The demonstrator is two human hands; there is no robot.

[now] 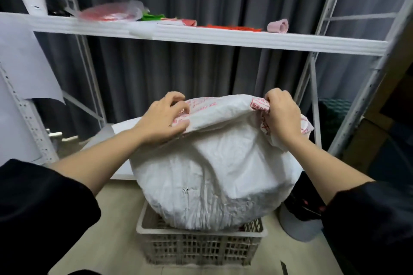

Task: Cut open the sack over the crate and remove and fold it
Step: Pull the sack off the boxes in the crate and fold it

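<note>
Sack [214, 176], white woven plastic with red print near its top edge, bulges out of the pale lattice crate [201, 250] on the floor in front of us. Our left hand [164, 118] pinches the printed top edge with curled fingers; our right hand [281, 114] grips a bunched fold at the other corner. Beyond, a white shelf [245, 39] carries red and green scraps.

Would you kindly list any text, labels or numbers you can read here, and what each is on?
Red print on the folded top edge of the sack, between the left hand and the right hand: upside down and blurred, unreadable.
Nothing else bears legible text.
</note>
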